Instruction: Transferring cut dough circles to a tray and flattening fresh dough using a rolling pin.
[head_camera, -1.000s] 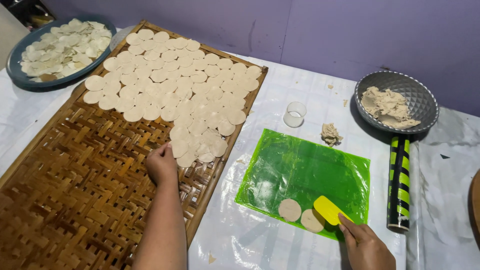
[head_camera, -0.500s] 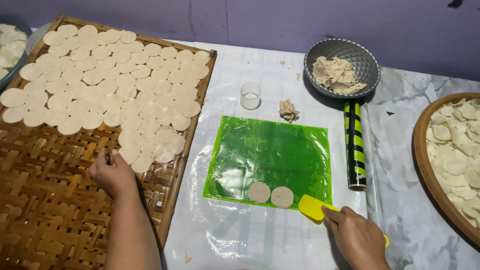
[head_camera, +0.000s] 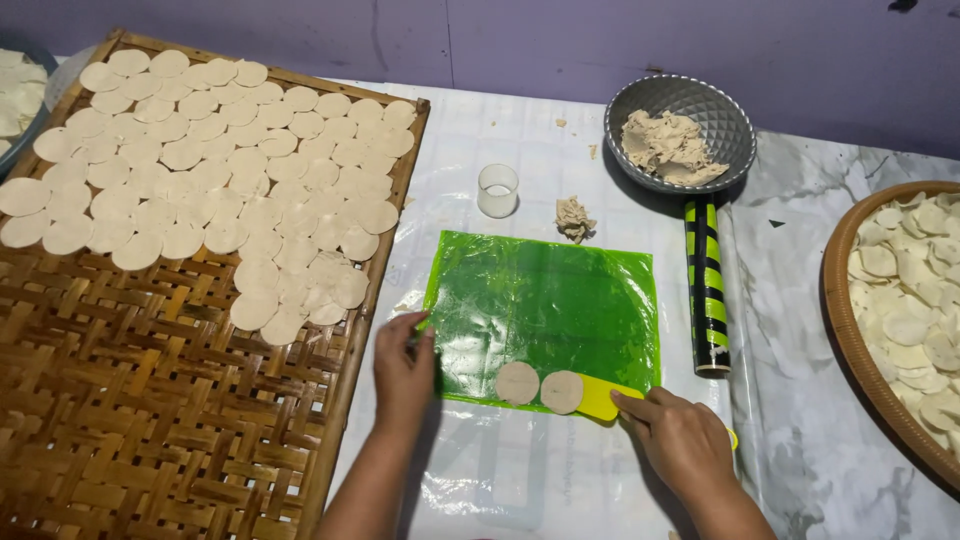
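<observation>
A green plastic sheet (head_camera: 545, 305) lies on the white table cover. Two flat round dough discs (head_camera: 540, 386) sit side by side at its near edge. My right hand (head_camera: 680, 440) grips a yellow scraper (head_camera: 600, 398) whose blade touches the right disc. My left hand (head_camera: 403, 365) rests on the sheet's near left corner, fingers pressing it down. To the left, a woven bamboo tray (head_camera: 150, 400) carries several rows of thin dough discs (head_camera: 220, 170) across its far half.
A grey metal bowl (head_camera: 690, 105) holds raw dough. A green-and-black striped rolling pin (head_camera: 706, 285) lies right of the sheet. A small clear cup (head_camera: 498, 190) and a dough lump (head_camera: 575, 218) sit behind it. A round basket (head_camera: 880, 310) of discs is at right.
My left hand has left the bamboo tray and come to the green sheet's corner. The view swung right. The scraper has slid up against the right disc.
</observation>
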